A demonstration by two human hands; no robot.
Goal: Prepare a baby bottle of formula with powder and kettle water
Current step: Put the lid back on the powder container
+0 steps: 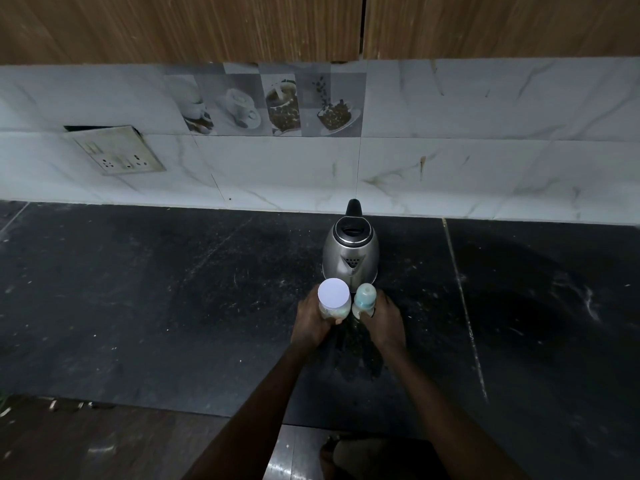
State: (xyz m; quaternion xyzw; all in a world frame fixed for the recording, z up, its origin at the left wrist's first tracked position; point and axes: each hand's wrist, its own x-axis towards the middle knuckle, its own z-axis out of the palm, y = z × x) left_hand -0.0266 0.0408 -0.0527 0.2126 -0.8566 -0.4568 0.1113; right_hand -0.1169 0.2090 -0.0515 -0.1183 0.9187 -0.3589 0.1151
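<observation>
My left hand (313,322) wraps the white-lidded jar (334,299); my right hand (382,318) wraps the bottle (364,299). Both stand side by side on the counter (173,306), the kettle (350,252) just behind. I should steady each base before uncapping.

I get only 1 view, a wide-angle head camera looking forward and steeply down over the dark desk (173,306) toward the tiled wall (450,161). It sits fairly high; both forearms reach in from the bottom edge.
</observation>
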